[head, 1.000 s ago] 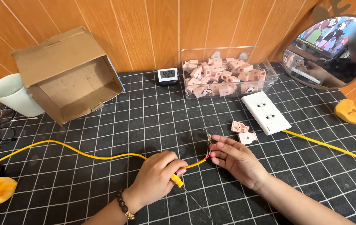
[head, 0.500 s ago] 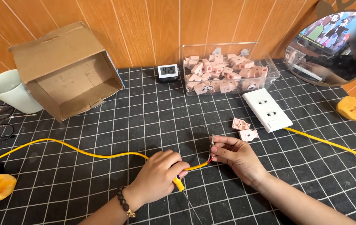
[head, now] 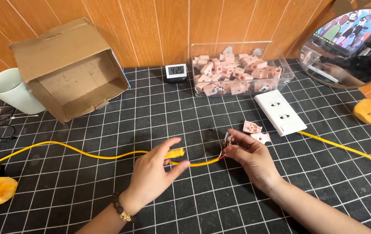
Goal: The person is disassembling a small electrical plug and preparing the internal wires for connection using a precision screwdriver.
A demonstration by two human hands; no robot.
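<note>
Orange wood-panelled wall behind a black, white-gridded table mat, evenly lit

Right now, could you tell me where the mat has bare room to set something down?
Bare mat lies between the cardboard box and the clear bin, and along the near edge. It is crowded around the white socket plate, the pink parts and both hands on the yellow cable.

You see a yellow cable on a black mat gridded with white lines, pale pink pieces far right, a white socket plate, a brown cardboard box far left.
</note>
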